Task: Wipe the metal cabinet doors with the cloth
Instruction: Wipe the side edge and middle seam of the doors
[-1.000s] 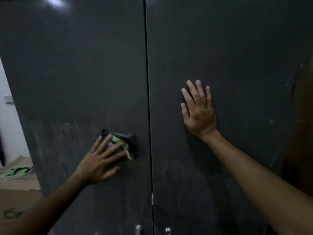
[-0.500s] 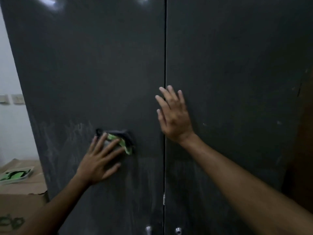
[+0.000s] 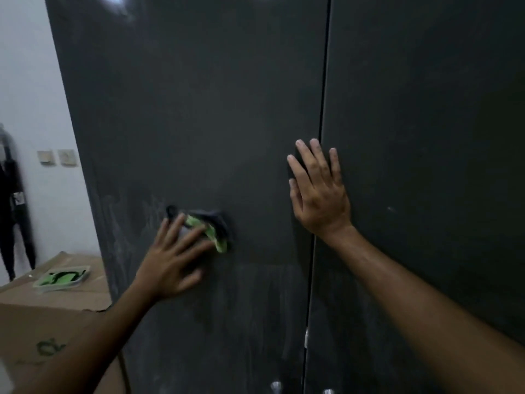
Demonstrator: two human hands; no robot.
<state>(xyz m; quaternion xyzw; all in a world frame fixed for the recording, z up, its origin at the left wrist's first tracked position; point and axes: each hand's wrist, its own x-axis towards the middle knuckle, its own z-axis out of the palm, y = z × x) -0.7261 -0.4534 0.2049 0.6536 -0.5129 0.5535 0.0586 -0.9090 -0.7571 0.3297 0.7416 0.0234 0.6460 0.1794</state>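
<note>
Two dark grey metal cabinet doors fill the view, the left door (image 3: 199, 123) and the right door (image 3: 426, 137), with a thin seam between them. A crumpled black and green cloth (image 3: 211, 228) lies against the left door at mid height. My left hand (image 3: 173, 263) presses it flat to the door with spread, straight fingers. My right hand (image 3: 318, 191) lies flat over the seam, fingers pointing up, mostly on the left door. Pale streaks mark the lower parts of both doors.
Two small metal knobs (image 3: 277, 386) show at the bottom edge by the seam. To the left stands a cardboard box (image 3: 42, 322) with a green and white tray (image 3: 61, 278) on top. A white wall with switches (image 3: 58, 157) and hanging dark clothing (image 3: 11, 200) lie beyond.
The view has swung left, so the seam now sits further right. My right hand shifted from the right door onto the seam. The left hand and cloth stay at about the same spot.
</note>
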